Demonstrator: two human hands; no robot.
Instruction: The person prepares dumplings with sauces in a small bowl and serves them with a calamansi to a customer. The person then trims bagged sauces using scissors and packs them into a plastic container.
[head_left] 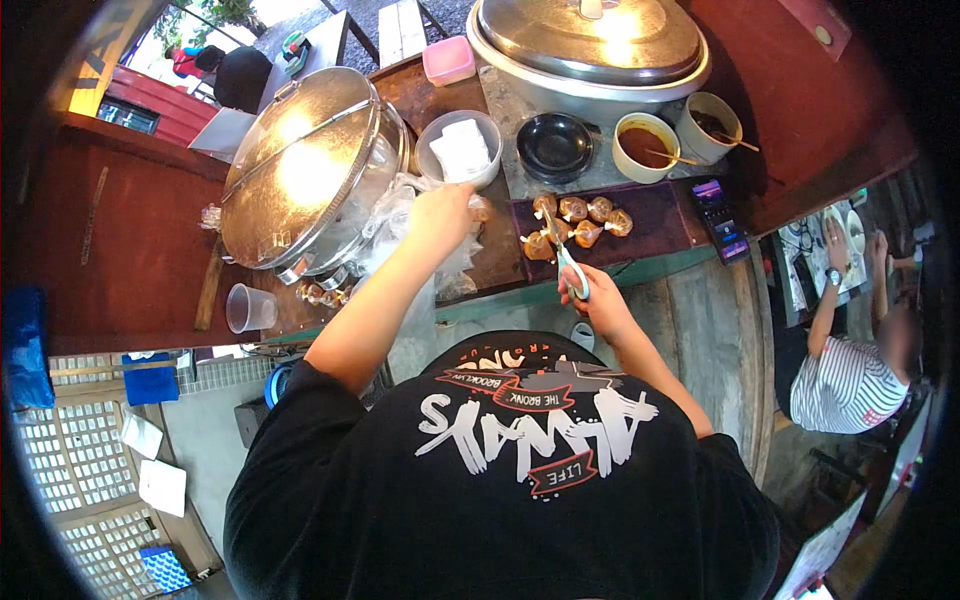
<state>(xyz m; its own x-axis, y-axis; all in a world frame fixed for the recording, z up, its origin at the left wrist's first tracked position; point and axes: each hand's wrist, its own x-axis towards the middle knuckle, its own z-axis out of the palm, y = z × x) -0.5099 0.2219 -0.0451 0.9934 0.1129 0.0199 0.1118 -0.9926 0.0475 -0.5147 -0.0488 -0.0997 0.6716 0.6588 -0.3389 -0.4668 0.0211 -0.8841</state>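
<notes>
My right hand (pixel 592 300) grips scissors (pixel 573 273) with pale blue-white handles, the blades pointing away from me over small knotted bags of brown sauce (pixel 586 234). Several of these bags lie grouped on a dark cloth (pixel 640 242). To the left, my left hand (pixel 440 222) is closed beside crumpled clear plastic bags (pixel 385 225). A small brown sauce bag (pixel 481 209) shows at its fingertips, partly hidden by the hand. Just beyond the hand stands a clear tub (pixel 487 128) with white folded paper or packets inside.
Large lidded metal pots stand at left (pixel 270 190) and at the back (pixel 590 45). A black plate stack (pixel 555 147), two sauce tubs (pixel 645 145) (pixel 712 125) with spoons, and a phone (pixel 720 220) sit right. An empty plastic cup (pixel 250 308) stands left. Another person (pixel 850 370) works at far right.
</notes>
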